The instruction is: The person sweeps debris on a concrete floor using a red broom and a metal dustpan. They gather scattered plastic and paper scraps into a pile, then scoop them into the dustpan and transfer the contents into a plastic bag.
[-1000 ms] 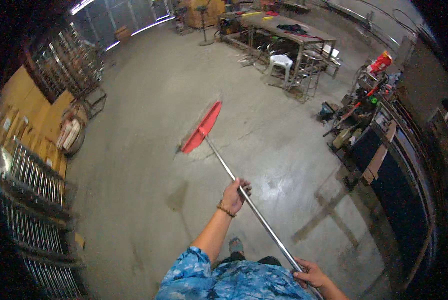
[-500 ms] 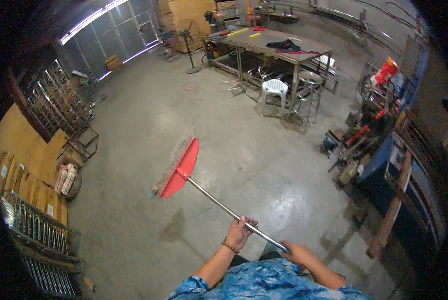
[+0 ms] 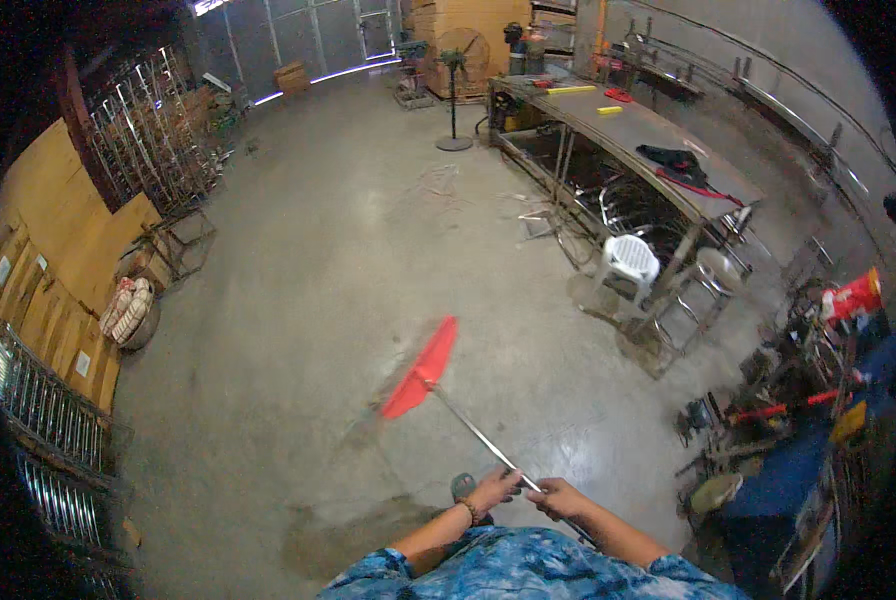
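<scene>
Broom in two-handed hold, head out on open floor

Push broom (image 3: 423, 372): wide red head, thin metal handle (image 3: 478, 435), resting on the concrete floor (image 3: 298, 260) well short of the long workbench (image 3: 658, 140) and white plastic chair (image 3: 630, 262). Left hand (image 3: 492, 490) wraps the handle, right hand (image 3: 556, 497) just behind it, both fists closed around the shaft near its upper end. Judged light, stiff, long-levered; smooth tube may slip. Hands spread further apart would likely steady it.

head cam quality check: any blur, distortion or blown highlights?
Head view: the red broom head is motion-smeared, while both hands, left and right, on the handle look fairly sharp; fisheye bends the workbench edges and blackens the corners; the doorway light strip is blown out; the floor is evenly lit.
</scene>
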A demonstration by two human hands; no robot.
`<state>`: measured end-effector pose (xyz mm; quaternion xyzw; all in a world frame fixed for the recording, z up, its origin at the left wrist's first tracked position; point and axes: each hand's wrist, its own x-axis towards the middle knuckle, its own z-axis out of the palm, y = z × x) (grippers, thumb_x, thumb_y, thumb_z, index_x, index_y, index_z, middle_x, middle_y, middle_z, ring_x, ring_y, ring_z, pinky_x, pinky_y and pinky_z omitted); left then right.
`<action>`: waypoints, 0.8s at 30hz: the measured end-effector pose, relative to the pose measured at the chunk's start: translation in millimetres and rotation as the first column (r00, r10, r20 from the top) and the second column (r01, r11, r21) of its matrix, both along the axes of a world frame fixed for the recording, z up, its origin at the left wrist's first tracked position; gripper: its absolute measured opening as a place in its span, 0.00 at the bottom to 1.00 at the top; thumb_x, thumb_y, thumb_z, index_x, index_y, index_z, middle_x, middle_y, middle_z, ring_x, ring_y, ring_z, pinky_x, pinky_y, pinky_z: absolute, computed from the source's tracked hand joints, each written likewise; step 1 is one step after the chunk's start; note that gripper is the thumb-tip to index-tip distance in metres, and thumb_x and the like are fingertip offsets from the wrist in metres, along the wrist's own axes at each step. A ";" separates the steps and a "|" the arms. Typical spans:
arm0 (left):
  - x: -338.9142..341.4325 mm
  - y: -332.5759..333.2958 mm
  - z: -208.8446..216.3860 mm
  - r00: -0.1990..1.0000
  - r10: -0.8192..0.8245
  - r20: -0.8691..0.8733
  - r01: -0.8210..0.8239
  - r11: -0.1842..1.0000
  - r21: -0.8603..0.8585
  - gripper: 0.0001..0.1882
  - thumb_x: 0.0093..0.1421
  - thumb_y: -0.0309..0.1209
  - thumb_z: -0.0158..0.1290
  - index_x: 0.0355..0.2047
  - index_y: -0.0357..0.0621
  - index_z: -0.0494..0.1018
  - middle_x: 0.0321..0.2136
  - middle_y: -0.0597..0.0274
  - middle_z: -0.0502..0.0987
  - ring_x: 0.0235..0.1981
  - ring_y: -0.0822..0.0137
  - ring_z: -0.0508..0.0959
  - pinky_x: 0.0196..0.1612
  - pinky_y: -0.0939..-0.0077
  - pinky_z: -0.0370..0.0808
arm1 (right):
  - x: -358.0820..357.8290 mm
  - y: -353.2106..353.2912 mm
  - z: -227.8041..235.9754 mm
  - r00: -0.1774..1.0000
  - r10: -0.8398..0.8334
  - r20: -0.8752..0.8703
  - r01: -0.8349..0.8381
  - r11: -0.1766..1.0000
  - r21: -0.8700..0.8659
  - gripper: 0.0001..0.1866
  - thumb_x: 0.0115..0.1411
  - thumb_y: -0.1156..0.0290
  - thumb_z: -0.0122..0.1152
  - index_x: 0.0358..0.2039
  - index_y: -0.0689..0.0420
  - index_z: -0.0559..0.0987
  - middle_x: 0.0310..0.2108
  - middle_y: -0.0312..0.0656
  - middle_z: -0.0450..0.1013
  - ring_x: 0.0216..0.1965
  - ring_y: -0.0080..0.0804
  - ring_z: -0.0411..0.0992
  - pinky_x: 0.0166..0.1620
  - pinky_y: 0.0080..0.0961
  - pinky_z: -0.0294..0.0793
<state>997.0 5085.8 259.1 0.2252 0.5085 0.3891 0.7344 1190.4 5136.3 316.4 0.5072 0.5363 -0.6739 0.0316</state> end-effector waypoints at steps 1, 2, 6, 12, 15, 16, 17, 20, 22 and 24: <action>-11.7 29.5 -0.2 0.992 -0.102 -0.079 0.106 0.993 0.048 0.25 0.62 0.51 0.52 0.46 0.43 0.70 0.37 0.65 0.74 0.34 0.74 0.73 0.36 0.79 0.72 | 0.6 26.6 -9.7 0.996 -0.066 -0.057 0.066 0.998 0.008 0.16 0.61 0.58 0.60 0.36 0.60 0.76 0.19 0.35 0.68 0.16 0.21 0.62 0.17 0.21 0.60; -24.2 59.3 1.9 0.979 -0.185 -0.081 0.188 0.981 0.035 0.27 0.61 0.52 0.52 0.48 0.42 0.70 0.38 0.66 0.74 0.34 0.75 0.72 0.36 0.80 0.71 | 3.3 51.3 -20.6 0.995 -0.098 0.008 0.097 0.990 0.107 0.16 0.60 0.59 0.61 0.36 0.60 0.76 0.19 0.35 0.68 0.16 0.22 0.63 0.17 0.21 0.60; -77.8 192.7 9.1 0.909 -0.344 -0.234 0.369 0.926 0.074 0.30 0.61 0.53 0.52 0.52 0.39 0.68 0.44 0.59 0.77 0.44 0.68 0.76 0.45 0.71 0.73 | 22.5 160.0 -61.2 0.937 -0.319 0.140 0.251 0.897 0.363 0.14 0.59 0.63 0.62 0.36 0.62 0.76 0.18 0.38 0.69 0.14 0.25 0.65 0.16 0.24 0.61; -170.1 379.5 -67.4 0.719 -0.077 -0.691 0.215 0.970 0.115 0.28 0.60 0.47 0.55 0.52 0.39 0.69 0.45 0.51 0.77 0.44 0.64 0.77 0.45 0.69 0.75 | 74.9 342.2 -129.0 0.808 -0.438 0.394 0.238 0.854 0.463 0.25 0.50 0.59 0.66 0.41 0.68 0.76 0.35 0.57 0.76 0.36 0.45 0.76 0.40 0.35 0.74; -218.4 427.2 -98.6 0.690 -0.027 -0.723 -0.052 0.995 -0.086 0.29 0.57 0.47 0.57 0.52 0.39 0.69 0.46 0.47 0.77 0.48 0.58 0.77 0.50 0.66 0.73 | 88.7 444.4 -148.9 0.771 -0.436 0.464 0.070 0.782 0.619 0.22 0.50 0.62 0.65 0.39 0.67 0.76 0.26 0.53 0.75 0.27 0.41 0.76 0.32 0.34 0.74; -232.3 439.4 -104.5 0.702 0.004 -0.712 -0.149 0.979 -0.140 0.30 0.57 0.46 0.58 0.53 0.39 0.69 0.46 0.46 0.77 0.48 0.56 0.76 0.51 0.64 0.73 | 90.9 485.9 -148.0 0.766 -0.479 0.428 0.171 0.795 0.582 0.20 0.51 0.63 0.65 0.38 0.67 0.76 0.23 0.51 0.74 0.24 0.39 0.75 0.30 0.34 0.74; -244.6 452.2 -109.8 0.611 -0.009 -0.791 -0.171 0.975 -0.144 0.29 0.56 0.47 0.57 0.52 0.41 0.70 0.46 0.46 0.77 0.48 0.54 0.77 0.50 0.63 0.73 | 91.0 520.4 -144.9 0.716 -0.529 0.456 0.269 0.811 0.519 0.19 0.51 0.64 0.64 0.37 0.67 0.76 0.20 0.49 0.73 0.21 0.38 0.73 0.27 0.33 0.74; -275.1 503.5 -129.3 0.554 -0.035 -0.832 -0.243 0.949 -0.202 0.29 0.54 0.49 0.57 0.50 0.42 0.71 0.46 0.46 0.77 0.47 0.52 0.77 0.50 0.61 0.73 | 92.3 628.0 -128.1 0.786 -0.547 0.288 0.416 0.813 0.407 0.11 0.52 0.68 0.60 0.27 0.64 0.73 0.14 0.42 0.68 0.13 0.33 0.68 0.17 0.33 0.68; -293.4 552.5 -143.7 0.567 -0.074 -0.820 -0.246 0.935 -0.255 0.30 0.53 0.49 0.58 0.50 0.42 0.72 0.46 0.46 0.77 0.47 0.51 0.77 0.50 0.61 0.74 | 89.2 691.6 -127.5 0.782 -0.569 0.255 0.442 0.794 0.417 0.09 0.52 0.69 0.59 0.24 0.62 0.73 0.14 0.41 0.67 0.12 0.31 0.66 0.14 0.32 0.66; -311.5 615.1 -156.3 0.558 -0.177 -0.811 -0.223 0.909 -0.352 0.30 0.53 0.48 0.58 0.50 0.42 0.72 0.46 0.47 0.77 0.47 0.51 0.77 0.50 0.61 0.73 | 83.3 750.5 -141.3 0.775 -0.584 0.243 0.455 0.781 0.427 0.09 0.52 0.69 0.59 0.27 0.62 0.73 0.15 0.41 0.68 0.12 0.31 0.66 0.14 0.31 0.65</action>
